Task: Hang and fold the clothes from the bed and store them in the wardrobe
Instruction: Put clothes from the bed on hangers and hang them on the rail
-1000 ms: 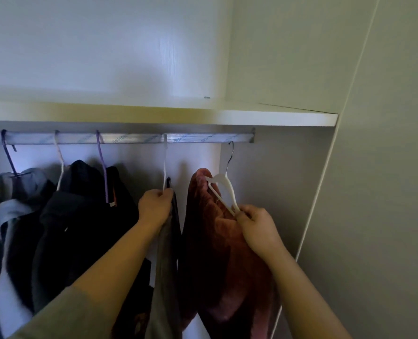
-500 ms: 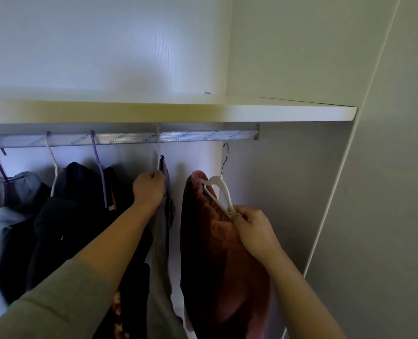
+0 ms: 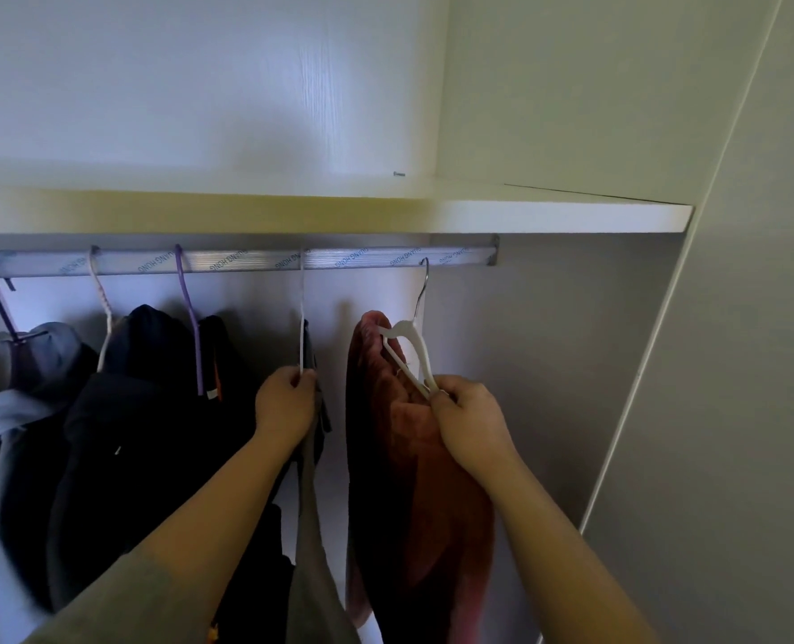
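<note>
A dark red fleece garment (image 3: 413,481) hangs on a white hanger (image 3: 409,350) whose metal hook sits at the rail (image 3: 256,261), near its right end. My right hand (image 3: 472,422) grips the lower arm of that white hanger. To its left, a grey garment (image 3: 311,527) hangs on a thin white hanger (image 3: 302,318) hooked over the rail. My left hand (image 3: 286,404) holds this hanger at its neck, fingers curled round it.
Several dark and grey garments (image 3: 121,411) hang on purple and white hangers further left on the rail. A white shelf (image 3: 571,216) runs just above the rail. The wardrobe side panel (image 3: 734,364) stands close on the right.
The red garment's hanger has risen until its hook reaches the rail. My left hand has shifted slightly along the grey garment's hanger. The view has tilted upward a little.
</note>
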Tool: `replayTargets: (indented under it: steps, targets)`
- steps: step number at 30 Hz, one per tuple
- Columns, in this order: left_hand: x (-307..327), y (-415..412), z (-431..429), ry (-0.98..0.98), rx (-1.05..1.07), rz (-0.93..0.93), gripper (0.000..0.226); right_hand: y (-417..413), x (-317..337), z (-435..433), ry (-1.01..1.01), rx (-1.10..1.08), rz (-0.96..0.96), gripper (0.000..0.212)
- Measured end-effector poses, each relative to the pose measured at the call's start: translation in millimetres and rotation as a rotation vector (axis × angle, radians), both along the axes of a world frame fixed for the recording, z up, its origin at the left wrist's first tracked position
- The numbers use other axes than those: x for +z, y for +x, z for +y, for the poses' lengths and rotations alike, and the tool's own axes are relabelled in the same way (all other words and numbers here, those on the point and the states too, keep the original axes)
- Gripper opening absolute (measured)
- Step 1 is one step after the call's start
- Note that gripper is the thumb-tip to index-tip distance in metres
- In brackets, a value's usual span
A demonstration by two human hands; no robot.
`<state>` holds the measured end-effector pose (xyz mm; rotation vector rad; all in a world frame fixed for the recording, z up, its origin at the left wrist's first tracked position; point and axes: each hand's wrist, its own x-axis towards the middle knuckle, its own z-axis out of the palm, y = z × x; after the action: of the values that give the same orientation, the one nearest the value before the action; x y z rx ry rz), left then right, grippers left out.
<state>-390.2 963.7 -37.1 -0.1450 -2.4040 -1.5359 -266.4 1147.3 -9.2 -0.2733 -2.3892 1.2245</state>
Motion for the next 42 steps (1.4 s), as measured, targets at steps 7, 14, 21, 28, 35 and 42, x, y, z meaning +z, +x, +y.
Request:
replayTargets:
  steps: [7, 14, 21, 28, 35, 42]
  targets:
    - [0, 3, 0, 0.122, 0.043, 0.002, 0.023, -27, 25, -11, 0.086, 0.009, 0.028, 0.025]
    - [2, 5, 2, 0.136, 0.056, -0.010, 0.023, -56, 34, -13, 0.157, 0.023, -0.039, 0.024]
    - [2, 6, 2, 0.103, 0.054, -0.023, 0.030, -71, 18, -16, 0.162, -0.004, -0.107, 0.028]
    - [2, 16, 1, 0.041, 0.071, -0.028, 0.022, -72, 19, -9, 0.193, 0.041, -0.222, 0.038]
    - [10, 57, -2, 0.015, 0.022, 0.060, 0.033, -28, 12, 1, -0.018, 0.042, -0.130, 0.064]
    - [19, 114, 7, 0.075, -0.036, 0.078, 0.025, 24, 1, 6, -0.178, 0.009, -0.061, 0.046]
